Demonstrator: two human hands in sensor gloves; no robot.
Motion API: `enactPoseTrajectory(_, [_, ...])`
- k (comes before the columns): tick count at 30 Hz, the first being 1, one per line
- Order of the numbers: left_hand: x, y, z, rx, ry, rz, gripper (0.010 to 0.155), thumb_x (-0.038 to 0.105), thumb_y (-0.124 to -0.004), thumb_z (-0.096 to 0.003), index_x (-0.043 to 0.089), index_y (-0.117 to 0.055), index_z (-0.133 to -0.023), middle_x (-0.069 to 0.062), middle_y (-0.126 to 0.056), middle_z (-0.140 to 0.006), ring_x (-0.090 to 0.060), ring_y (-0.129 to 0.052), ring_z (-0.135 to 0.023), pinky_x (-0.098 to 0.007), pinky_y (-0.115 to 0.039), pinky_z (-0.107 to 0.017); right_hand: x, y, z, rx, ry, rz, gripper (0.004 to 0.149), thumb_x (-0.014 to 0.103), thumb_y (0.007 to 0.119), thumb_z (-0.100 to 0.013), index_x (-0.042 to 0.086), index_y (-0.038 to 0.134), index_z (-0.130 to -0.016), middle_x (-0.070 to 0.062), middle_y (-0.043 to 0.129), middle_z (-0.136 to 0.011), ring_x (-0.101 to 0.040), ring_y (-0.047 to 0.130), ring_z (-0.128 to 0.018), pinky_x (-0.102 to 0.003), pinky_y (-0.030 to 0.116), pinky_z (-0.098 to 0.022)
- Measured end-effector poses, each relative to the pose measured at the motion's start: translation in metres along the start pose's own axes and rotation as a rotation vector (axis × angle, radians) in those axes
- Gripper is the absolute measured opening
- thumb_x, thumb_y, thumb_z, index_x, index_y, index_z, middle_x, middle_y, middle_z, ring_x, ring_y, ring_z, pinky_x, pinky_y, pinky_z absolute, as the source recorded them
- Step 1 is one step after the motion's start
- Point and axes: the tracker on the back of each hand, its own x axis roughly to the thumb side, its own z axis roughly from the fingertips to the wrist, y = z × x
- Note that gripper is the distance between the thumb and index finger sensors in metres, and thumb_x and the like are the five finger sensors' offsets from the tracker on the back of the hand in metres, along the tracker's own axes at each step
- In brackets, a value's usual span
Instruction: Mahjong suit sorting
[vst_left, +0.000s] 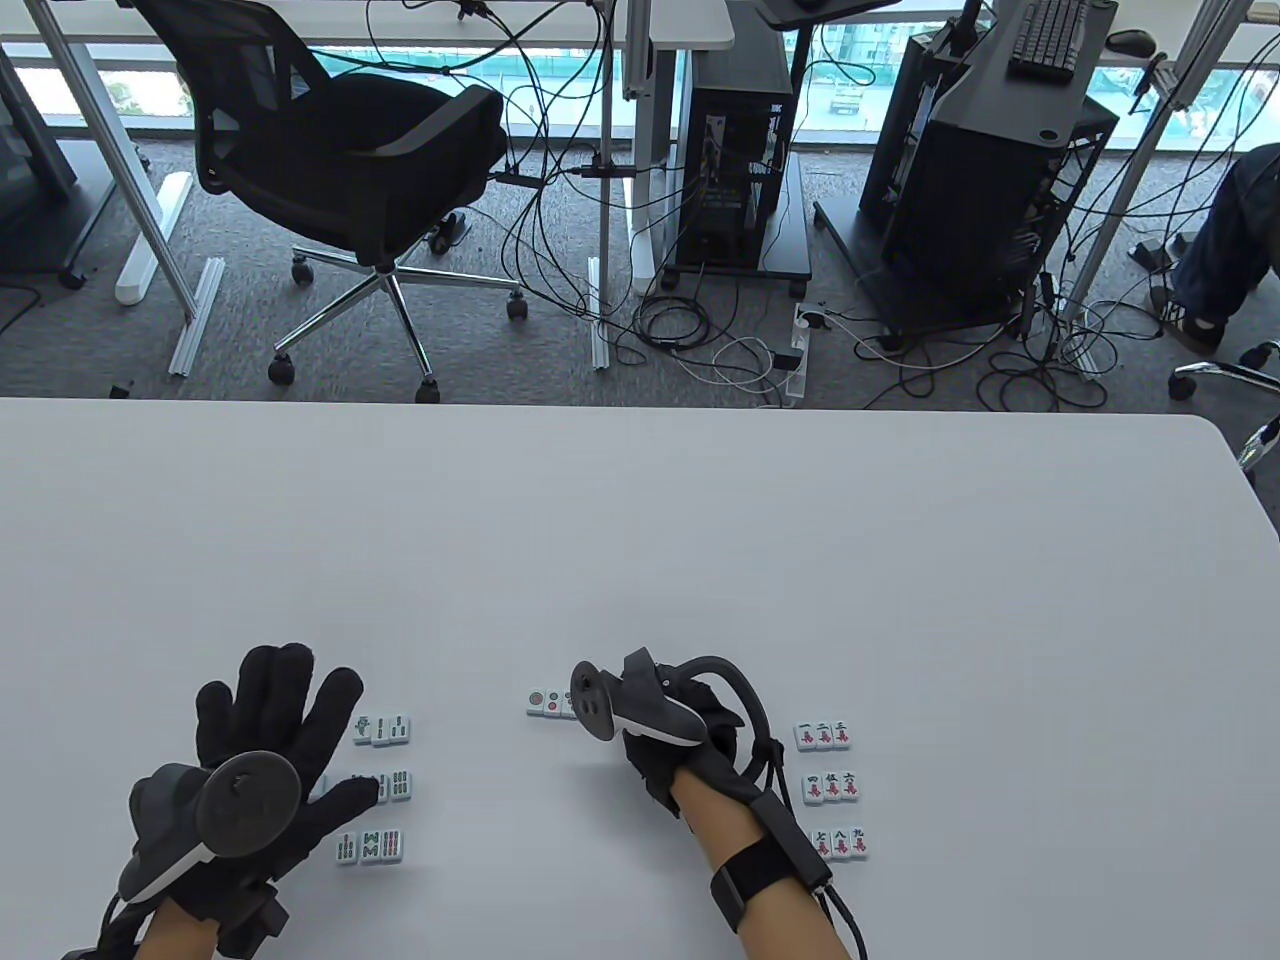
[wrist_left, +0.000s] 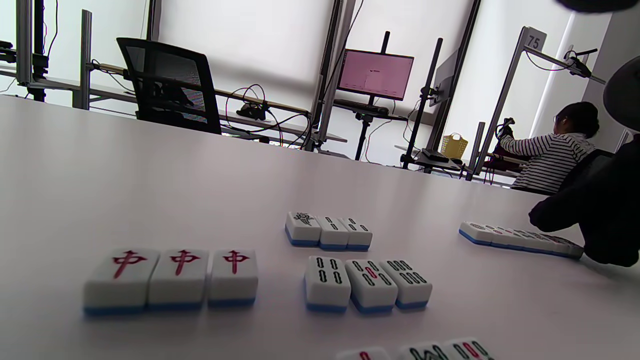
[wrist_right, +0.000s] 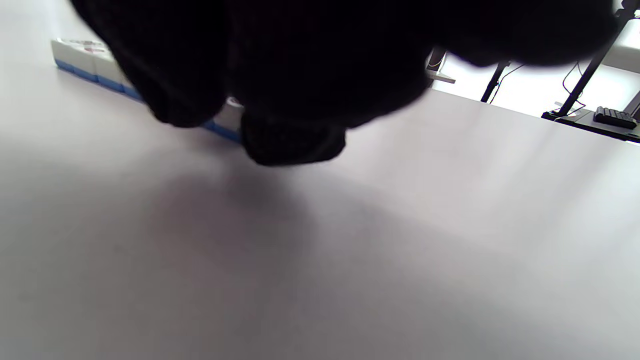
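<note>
My left hand (vst_left: 285, 715) lies open with spread fingers beside three rows of bamboo tiles (vst_left: 383, 788); its thumb tip reaches the middle row. The left wrist view shows those bamboo tiles (wrist_left: 367, 284) and three red-character tiles (wrist_left: 172, 277) to their left, which the hand hides in the table view. My right hand (vst_left: 690, 725) is curled over the right end of a row of circle tiles (vst_left: 550, 703). In the right wrist view its fingertips (wrist_right: 292, 142) come down on both sides of the end tile of that row (wrist_right: 85, 60). The character tiles (vst_left: 832, 787) lie in three rows to the right.
The white table (vst_left: 640, 540) stretches bare beyond the tiles to its far edge. On the floor past it are a black office chair (vst_left: 350, 170), computer towers and cables. A seated person (wrist_left: 555, 150) works at a desk in the background.
</note>
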Motion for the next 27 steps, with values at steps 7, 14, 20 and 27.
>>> enactPoseTrajectory(7, [0.000,0.000,0.000,-0.002,0.001,-0.002,0.089,0.076,-0.060,-0.0354,0.043,-0.020,-0.108,0.013,0.010,-0.110,-0.019,0.009,-0.111,-0.060,-0.001,-0.076,-0.030,-0.013,0.037,0.049,0.011,0.029,0.065,0.037,0.083,-0.038,0.009,0.067,-0.094,-0.004,0.098,-0.049,-0.011,0.092,-0.015,-0.027,0.084,-0.010])
enactPoseTrajectory(14, [0.000,-0.001,0.000,-0.009,0.006,-0.008,0.089,0.076,-0.060,-0.0355,0.043,-0.020,-0.108,0.014,0.010,-0.110,-0.019,0.009,-0.111,-0.060,-0.001,-0.076,-0.056,0.002,0.069,0.174,0.004,0.051,0.063,0.037,0.084,-0.037,0.009,0.070,-0.092,-0.003,0.098,-0.042,-0.008,0.089,-0.010,-0.025,0.082,-0.006])
enactPoseTrajectory(20, [0.001,-0.001,0.000,-0.018,0.008,-0.014,0.089,0.076,-0.060,-0.0352,0.043,-0.020,-0.108,0.014,0.010,-0.110,-0.019,0.010,-0.111,-0.060,-0.001,-0.076,-0.052,0.026,0.079,0.198,-0.014,0.159,0.068,0.038,0.086,-0.035,0.012,0.067,-0.095,-0.002,0.097,-0.043,-0.007,0.089,-0.011,-0.025,0.082,-0.007])
enactPoseTrajectory(27, [0.002,-0.002,-0.001,-0.028,0.012,-0.013,0.089,0.076,-0.060,-0.0354,0.043,-0.020,-0.108,0.013,0.010,-0.110,-0.019,0.010,-0.111,-0.059,-0.001,-0.076,-0.042,0.035,0.075,0.133,-0.024,0.215,0.060,0.035,0.087,-0.034,0.007,0.075,-0.086,-0.001,0.097,-0.036,-0.007,0.087,-0.007,-0.025,0.081,-0.004])
